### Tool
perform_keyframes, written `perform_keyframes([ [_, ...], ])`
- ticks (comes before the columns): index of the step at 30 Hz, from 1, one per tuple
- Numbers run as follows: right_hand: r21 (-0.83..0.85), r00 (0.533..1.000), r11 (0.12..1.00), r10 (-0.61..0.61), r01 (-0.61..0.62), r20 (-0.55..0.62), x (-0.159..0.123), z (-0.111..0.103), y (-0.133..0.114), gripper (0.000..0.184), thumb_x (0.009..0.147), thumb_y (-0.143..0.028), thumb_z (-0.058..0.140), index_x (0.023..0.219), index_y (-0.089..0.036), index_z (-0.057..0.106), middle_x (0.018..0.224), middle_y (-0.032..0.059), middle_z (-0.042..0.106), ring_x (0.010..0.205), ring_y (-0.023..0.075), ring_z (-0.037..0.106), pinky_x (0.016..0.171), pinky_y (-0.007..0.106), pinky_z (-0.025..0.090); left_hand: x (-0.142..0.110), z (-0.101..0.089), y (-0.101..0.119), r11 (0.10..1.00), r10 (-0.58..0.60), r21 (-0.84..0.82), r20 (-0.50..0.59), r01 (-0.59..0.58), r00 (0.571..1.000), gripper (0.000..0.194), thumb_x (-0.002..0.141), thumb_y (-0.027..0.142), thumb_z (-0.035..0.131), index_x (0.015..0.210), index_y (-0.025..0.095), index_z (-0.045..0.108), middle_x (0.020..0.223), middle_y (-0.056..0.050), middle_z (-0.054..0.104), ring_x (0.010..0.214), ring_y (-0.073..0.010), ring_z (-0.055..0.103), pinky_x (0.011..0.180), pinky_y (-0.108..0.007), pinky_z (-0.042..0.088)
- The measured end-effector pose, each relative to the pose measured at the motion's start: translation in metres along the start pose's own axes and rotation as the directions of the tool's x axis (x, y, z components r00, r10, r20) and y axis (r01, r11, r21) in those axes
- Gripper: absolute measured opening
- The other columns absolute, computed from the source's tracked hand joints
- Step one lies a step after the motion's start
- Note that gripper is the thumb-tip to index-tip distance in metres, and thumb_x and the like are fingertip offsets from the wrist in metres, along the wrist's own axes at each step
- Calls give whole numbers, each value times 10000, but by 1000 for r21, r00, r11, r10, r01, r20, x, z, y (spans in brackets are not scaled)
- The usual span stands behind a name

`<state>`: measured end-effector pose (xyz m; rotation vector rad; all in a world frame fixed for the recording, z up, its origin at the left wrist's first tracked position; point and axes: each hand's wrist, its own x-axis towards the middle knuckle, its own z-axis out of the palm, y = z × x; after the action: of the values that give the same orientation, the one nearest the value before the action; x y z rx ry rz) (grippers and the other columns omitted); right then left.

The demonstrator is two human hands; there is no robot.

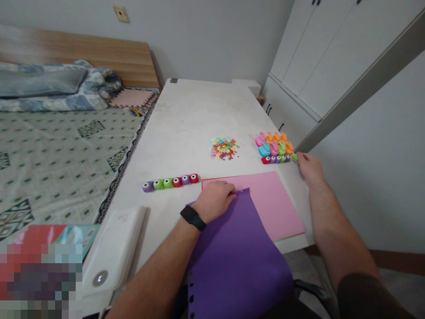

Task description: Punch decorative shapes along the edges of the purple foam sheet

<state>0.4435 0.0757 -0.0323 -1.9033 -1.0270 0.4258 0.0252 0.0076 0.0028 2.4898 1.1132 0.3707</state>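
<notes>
My left hand (217,197), with a black watch on its wrist, pinches the top edge of a purple sheet of paper (235,261). The sheet hangs over the table's front edge, and dark notches line its left side. My right hand (309,168) is closed on a small green craft punch (295,157) at the right end of a row of small craft punches (275,160). Partly under the purple sheet lies a stack of coloured paper (272,204) with pink on top. To the left stands another row of small punches (171,181) in purple, green and red.
A pile of colourful paper cutouts (224,148) lies mid-table. Larger orange, pink, blue and green punches (275,144) sit behind the right row. A white device (113,248) occupies the table's left front. A bed (66,146) is at left, white cabinets (308,53) at right.
</notes>
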Motion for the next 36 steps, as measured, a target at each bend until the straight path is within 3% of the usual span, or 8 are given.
perform_keyframes([
  [3,-285,984,952,-144,108,-108,7,4,9,409,879,-506,596,985,-164,794,920,101,778,848,249,678,749,335,487,0,0,0,1000,6,4,-6,-6,1000,180,968,305,597,973,193,738,927,-76,742,889,-216,681,839,-327,506],
  [11,-418,979,899,-183,133,-83,15,12,23,475,899,-545,554,1091,-195,813,1014,107,802,918,295,708,762,367,498,0,1,0,1000,5,1,-7,-5,1000,184,971,304,590,958,192,736,911,-75,737,872,-215,679,822,-328,504],
  [21,-458,986,885,-143,88,-87,11,12,16,575,908,-609,502,1004,-140,821,952,162,788,871,299,693,760,369,493,0,0,1,1000,3,-15,-7,-3,1000,175,966,280,590,972,195,743,916,-76,739,877,-209,682,831,-322,504],
  [27,-391,978,920,-112,36,-173,9,13,19,502,894,-520,513,1070,-144,796,1012,162,784,909,309,692,807,396,506,0,1,0,1000,12,-13,-16,-12,1000,168,964,282,594,971,197,739,914,-73,738,872,-211,682,826,-323,505],
  [36,-386,982,920,-132,71,-136,7,12,21,427,870,-437,528,1070,-180,805,1005,126,790,924,301,694,808,390,509,0,2,-1,1000,11,4,-12,-10,1000,177,968,304,596,963,196,736,908,-73,736,877,-212,679,831,-326,502],
])
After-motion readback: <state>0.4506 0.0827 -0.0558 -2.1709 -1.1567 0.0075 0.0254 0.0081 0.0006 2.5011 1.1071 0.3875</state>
